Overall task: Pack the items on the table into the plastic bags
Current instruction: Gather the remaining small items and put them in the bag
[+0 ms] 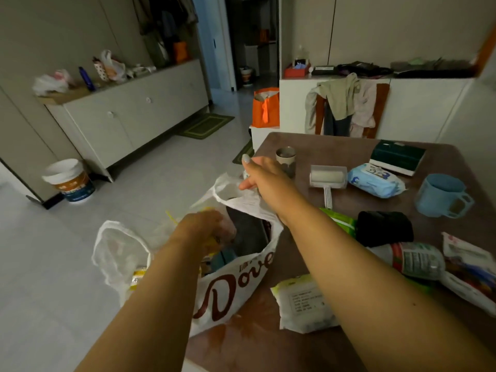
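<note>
A white Dove plastic bag (230, 288) hangs open at the table's (346, 149) left edge with items inside. My left hand (206, 232) is in the bag's mouth, blurred, curled round a clear packet with yellow print. My right hand (264, 171) reaches over the bag's far handle (228, 187) with fingers straight; the handle lies against its underside. On the table lie a lint roller (327, 178), blue wet wipes (375, 181), a green box (397, 157), a blue mug (440, 196), a metal cup (285, 155), a black cloth (383, 228), a bottle (413, 260) and a white packet (303, 302).
A colourful packet (469, 267) lies at the table's right edge. A green packet (341, 220) peeks out beside my right forearm. On the floor stand a white bucket (69, 181) and an orange bag (265, 107). Clothes (346, 103) hang on a chair behind the table.
</note>
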